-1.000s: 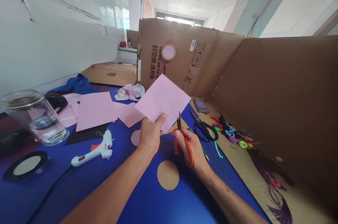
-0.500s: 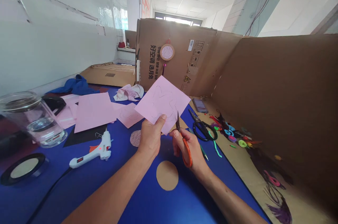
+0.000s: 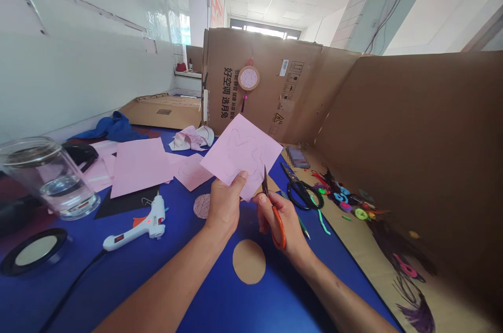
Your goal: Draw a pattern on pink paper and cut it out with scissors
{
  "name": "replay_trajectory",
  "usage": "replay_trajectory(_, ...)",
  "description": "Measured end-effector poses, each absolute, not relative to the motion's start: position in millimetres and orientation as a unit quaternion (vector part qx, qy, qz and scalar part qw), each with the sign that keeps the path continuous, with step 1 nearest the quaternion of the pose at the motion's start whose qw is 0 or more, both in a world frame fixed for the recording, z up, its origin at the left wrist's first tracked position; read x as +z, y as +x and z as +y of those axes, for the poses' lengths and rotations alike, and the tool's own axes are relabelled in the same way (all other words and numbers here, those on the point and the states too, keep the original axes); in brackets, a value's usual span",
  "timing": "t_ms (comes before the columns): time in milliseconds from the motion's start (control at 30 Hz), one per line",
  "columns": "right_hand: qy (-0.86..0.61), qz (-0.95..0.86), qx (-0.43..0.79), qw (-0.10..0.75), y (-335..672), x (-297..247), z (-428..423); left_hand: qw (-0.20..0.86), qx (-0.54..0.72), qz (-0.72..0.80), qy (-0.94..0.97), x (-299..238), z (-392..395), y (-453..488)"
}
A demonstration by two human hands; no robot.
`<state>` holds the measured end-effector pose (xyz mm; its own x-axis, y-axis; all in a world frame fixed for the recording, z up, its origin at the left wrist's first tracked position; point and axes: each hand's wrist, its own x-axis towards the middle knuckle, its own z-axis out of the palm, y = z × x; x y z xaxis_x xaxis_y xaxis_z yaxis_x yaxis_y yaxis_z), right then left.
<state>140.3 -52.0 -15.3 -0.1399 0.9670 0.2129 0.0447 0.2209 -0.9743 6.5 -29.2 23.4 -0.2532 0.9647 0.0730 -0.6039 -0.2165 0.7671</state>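
Two-handed working position

A cardboard disc (image 3: 249, 262) lies flat on the blue table (image 3: 208, 304) at lower centre, below both hands and apart from them, presumably set there to free the working space. At lower left, a glue gun (image 3: 135, 228) rests on the table, well apart from the hands; this placing likely limits accidental contact.

At centre, the left hand (image 3: 223, 206) is closed on the lower edge of the pink paper (image 3: 241, 152), thumb on the face; its fingers are largely hidden. Gripping by the edge leaves most of the drawn side exposed. The right hand (image 3: 281, 218) is curled round the handles of the orange scissors (image 3: 278, 228). The blades point upward at the paper's lower right edge and stand nearly together; whether paper lies between them cannot be told.

Black scissors (image 3: 304, 192) lie just beyond the right hand, probably within easy reach. Beads (image 3: 361, 213) sit at the right of the frame; a pink sheet (image 3: 139, 165) lies at the left. At upper centre, a round ornament (image 3: 249, 77) is displayed against the upright cardboard (image 3: 310, 89), apparently for easy viewing.
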Motion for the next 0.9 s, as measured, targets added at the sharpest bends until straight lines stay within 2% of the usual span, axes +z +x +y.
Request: replay_trajectory(900, -0.435, -0.587, 0.465, 0.500, 138.4, -14.2, -53.5, 0.550, 0.731, 0.300, 0.269, 24.6, -31.1, 8.3)
